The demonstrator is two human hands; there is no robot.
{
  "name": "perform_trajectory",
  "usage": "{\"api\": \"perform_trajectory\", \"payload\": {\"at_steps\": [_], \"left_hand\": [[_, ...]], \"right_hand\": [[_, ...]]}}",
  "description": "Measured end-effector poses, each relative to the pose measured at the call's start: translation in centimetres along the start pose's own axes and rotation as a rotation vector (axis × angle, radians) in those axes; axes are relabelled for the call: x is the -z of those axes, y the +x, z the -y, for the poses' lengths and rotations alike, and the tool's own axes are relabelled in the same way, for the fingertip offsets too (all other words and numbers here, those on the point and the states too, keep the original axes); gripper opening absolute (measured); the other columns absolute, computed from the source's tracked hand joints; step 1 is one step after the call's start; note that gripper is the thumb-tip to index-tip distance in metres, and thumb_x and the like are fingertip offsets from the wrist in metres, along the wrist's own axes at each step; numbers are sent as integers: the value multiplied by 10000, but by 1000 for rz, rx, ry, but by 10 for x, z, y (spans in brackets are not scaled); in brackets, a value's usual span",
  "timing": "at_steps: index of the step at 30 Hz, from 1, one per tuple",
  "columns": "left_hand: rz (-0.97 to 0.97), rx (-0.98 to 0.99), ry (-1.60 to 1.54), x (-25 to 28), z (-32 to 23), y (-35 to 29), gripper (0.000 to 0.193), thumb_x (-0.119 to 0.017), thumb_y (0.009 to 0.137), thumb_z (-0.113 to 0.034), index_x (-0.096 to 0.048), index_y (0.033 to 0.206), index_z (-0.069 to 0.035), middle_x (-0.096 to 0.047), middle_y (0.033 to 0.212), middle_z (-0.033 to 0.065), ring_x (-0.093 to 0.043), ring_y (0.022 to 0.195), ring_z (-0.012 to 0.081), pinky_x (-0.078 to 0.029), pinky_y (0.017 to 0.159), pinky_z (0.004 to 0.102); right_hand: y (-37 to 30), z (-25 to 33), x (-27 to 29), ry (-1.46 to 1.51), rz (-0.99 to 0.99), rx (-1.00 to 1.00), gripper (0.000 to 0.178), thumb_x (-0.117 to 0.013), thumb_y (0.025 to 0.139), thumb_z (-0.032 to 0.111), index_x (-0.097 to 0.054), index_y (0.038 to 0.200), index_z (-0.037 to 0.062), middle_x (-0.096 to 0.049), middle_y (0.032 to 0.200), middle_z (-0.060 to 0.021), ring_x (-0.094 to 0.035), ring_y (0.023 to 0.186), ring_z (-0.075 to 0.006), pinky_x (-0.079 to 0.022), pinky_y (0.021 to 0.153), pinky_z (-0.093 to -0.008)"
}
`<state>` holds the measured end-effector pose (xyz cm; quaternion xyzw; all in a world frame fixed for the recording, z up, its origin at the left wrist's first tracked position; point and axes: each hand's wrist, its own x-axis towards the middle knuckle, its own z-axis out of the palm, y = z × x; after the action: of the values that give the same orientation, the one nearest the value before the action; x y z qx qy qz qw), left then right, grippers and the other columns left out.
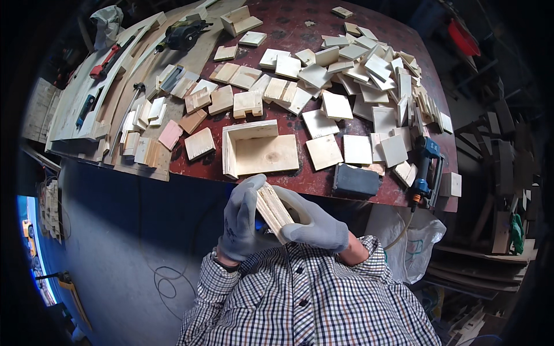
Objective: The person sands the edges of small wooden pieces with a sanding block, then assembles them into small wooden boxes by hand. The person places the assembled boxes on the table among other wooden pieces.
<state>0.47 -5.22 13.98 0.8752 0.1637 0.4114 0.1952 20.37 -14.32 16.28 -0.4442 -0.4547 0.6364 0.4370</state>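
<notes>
Both of my hands wear grey gloves and hold a small stack of pale wood pieces (273,211) close to my chest, below the table's near edge. My left hand (240,221) wraps the stack's left side, and something blue shows under its fingers. My right hand (311,224) grips the right side. Straight ahead on the dark red table (300,179) stands a partly built open wooden box (258,149), with several square wood panels (324,151) to its right.
A blue pneumatic nailer (426,167) with a hose lies at the table's right edge, a dark sanding block (356,179) beside it. Many wood offcuts (369,69) cover the far table. A power tool (183,33), a hammer (130,104) and a red clamp (104,62) lie on the planks at left.
</notes>
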Motion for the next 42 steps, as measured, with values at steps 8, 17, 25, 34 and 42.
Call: {"api": "perform_trajectory", "payload": {"at_steps": [8,17,25,34,42], "left_hand": [[-64,-78,-78,-9,9,-1,1176,-987,670,-434,-354,1611,-123,-501,1493,211,-615,1289,458,-566,1039,552],[-16,26,-16,-10,4,-10,1195,-985,678,-391,-313,1595,-22,-508,1481,234,-605,1273,446,-547,1043,531],[-110,296,-240,-7,2,-22,1432,-969,724,-538,-65,1674,37,-495,1488,232,-556,1360,367,-491,1141,499],[-717,599,-1555,20,21,-38,980,-612,984,-635,-249,1674,-41,-574,1417,326,-680,1195,450,-616,953,557],[-709,661,-1261,11,27,-53,886,-564,1043,-604,-260,1671,-59,-554,1480,279,-572,1363,451,-480,1158,577]], "right_hand": [[-5,2,0,-212,-83,82,963,-808,834,361,-377,1614,-4,-660,1386,-253,-666,1279,-321,-499,1112,-415],[-3,-6,2,-29,-27,-45,914,-764,908,384,-363,1637,4,-601,1481,-210,-601,1352,-283,-458,1150,-401],[4,-23,6,265,-35,-90,728,-540,1108,484,-403,1591,-43,-597,1449,-193,-604,1291,-232,-509,1072,-368],[21,-24,30,953,-21,-113,875,-362,1059,708,-420,1569,-1,-685,1132,-310,-682,773,-313,-588,749,-415],[61,-35,42,-1189,-326,-12,987,-789,841,595,-413,1542,11,-617,1299,-260,-643,1102,-436,-515,972,-518]]}}
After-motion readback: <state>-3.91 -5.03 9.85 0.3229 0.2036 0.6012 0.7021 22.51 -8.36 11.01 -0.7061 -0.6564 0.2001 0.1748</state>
